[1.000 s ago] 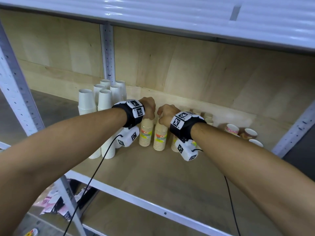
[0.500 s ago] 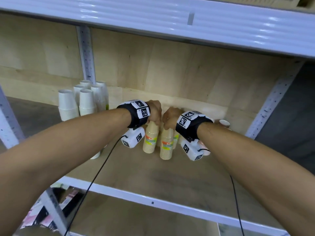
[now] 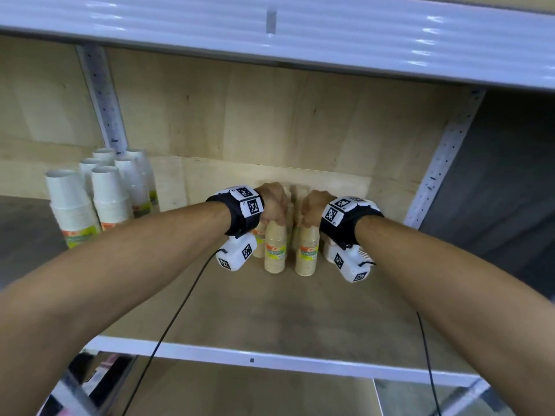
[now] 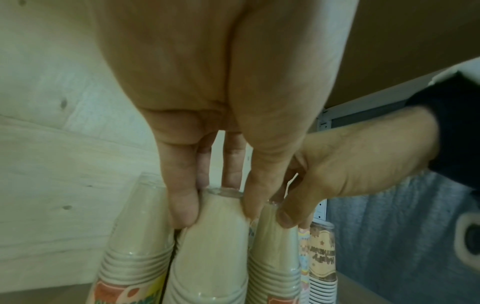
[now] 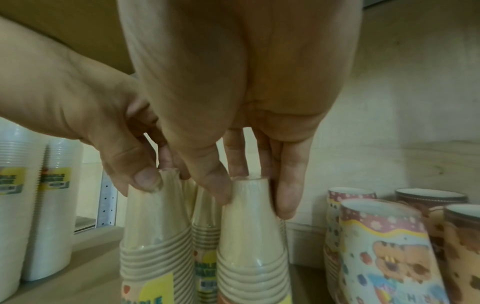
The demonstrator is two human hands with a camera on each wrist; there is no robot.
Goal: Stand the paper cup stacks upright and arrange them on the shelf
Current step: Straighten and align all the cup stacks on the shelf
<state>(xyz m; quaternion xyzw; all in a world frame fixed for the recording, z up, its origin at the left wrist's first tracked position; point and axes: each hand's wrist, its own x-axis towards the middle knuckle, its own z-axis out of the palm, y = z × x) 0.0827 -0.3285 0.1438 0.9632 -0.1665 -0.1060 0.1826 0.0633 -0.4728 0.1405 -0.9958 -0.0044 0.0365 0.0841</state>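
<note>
Both hands reach deep into a wooden shelf (image 3: 270,313), a pale plywood board with a white metal front edge, and work near its back edge against a plywood back wall (image 3: 270,115). The left hand (image 3: 271,202) pinches the top of one tan paper cup stack (image 3: 274,250) between thumb and fingers, and the right hand (image 3: 312,205) pinches the top of the neighbouring tan stack (image 3: 307,253) the same way; both stacks stand upright on the board, wrapped in clear film, just beside each other, with more tan stacks (image 5: 205,222) close behind them. Toward the shelf's left end a cluster of white cup stacks (image 3: 108,193) stands upright beside a perforated white upright post (image 3: 105,97). Toward the right end, behind the right wrist, the right wrist view shows patterned cup stacks (image 5: 384,246), floral and brown printed, standing close together. A second perforated post (image 3: 444,157) marks the right back corner, with a dark grey wall (image 3: 510,175) beyond it. A ribbed white shelf (image 3: 270,28) runs overhead. Black cables (image 3: 180,307) trail from white wrist devices (image 3: 237,253) over the front edge.
</note>
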